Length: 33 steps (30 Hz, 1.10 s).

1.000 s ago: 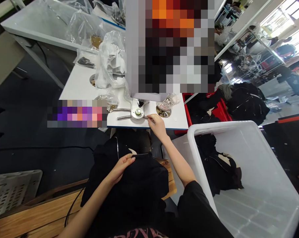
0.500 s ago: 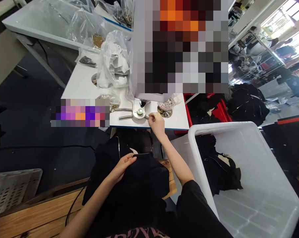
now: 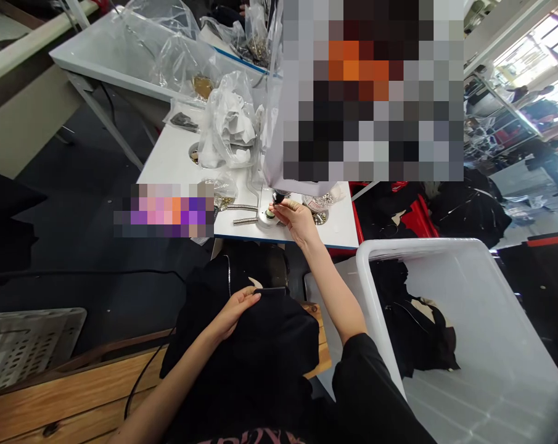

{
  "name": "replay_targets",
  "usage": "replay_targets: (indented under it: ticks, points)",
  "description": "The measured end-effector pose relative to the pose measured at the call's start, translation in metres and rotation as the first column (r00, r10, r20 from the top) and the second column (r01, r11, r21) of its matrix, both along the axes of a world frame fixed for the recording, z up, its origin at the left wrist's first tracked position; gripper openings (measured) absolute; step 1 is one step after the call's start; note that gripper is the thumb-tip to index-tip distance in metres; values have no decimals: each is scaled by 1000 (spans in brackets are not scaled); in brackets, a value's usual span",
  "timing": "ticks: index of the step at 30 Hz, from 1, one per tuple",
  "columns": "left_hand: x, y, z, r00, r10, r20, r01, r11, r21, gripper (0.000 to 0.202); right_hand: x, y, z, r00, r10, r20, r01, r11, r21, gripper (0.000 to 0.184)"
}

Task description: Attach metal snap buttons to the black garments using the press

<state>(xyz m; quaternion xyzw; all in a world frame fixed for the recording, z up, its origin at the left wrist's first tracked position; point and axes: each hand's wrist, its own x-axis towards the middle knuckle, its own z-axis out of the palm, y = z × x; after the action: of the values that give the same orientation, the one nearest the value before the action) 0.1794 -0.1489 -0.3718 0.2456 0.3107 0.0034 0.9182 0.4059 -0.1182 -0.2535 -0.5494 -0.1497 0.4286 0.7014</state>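
My left hand point(image 3: 235, 310) pinches the folded edge of a black garment point(image 3: 269, 333) that lies over my lap, with a zipper showing on it. My right hand point(image 3: 298, 223) reaches over the table to the round white base of a press machine point(image 3: 266, 223). Its thumb and fingertips are together above the small round die point(image 3: 270, 214), under the black upper part of the press point(image 3: 279, 196). Anything between those fingertips is too small to make out. Rows of metal pieces point(image 3: 245, 221) stick out from the base to the left.
A white table point(image 3: 168, 148) carries plastic bags point(image 3: 235, 120) and a recessed cup of small metal parts point(image 3: 320, 217). At my right stands a large white bin point(image 3: 491, 308) with black garments inside. Behind it is a red crate point(image 3: 420, 216). A wooden bench point(image 3: 75, 394) lies at left.
My right hand has moved from the metal pieces at the right of the base up to the die. My left hand keeps its hold on the garment; the view has shifted slightly.
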Motion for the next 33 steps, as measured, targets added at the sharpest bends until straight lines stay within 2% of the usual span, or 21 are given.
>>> replay_targets:
  ticks: [3,6,9,15,20,23,29,31,33]
  points:
    - [-2,0,-1,1000,3,27,-3,1000,-7,33,-1,-2,8,1000,15,-22,-15,1000,27,19]
    - [-3,0,-3,999,3,35,-3,1000,-14,32,-3,-4,11,999,-23,-43,24,999,43,23]
    - [-3,0,-2,1000,6,29,-6,1000,-17,33,-4,-4,10,997,-53,-54,56,997,45,25]
    - [-1,0,2,1000,-6,16,6,1000,-12,34,-5,-2,8,993,-39,-113,46,997,63,20]
    - [-2,0,-2,1000,-10,19,10,1000,6,32,-2,-3,10,979,-18,-202,33,997,73,16]
    - [-2,-1,-3,1000,-8,14,8,1000,3,31,2,-3,12,980,0,-197,14,998,68,16]
    - [-1,0,4,1000,2,31,-2,1000,-1,32,2,-5,12,996,37,-76,-35,999,37,16]
    - [-2,1,5,999,7,47,-7,1000,4,31,8,-9,13,997,47,69,-48,999,9,14]
    - [-3,1,4,999,9,53,-9,1000,7,31,24,-17,19,937,7,349,20,997,-74,13]
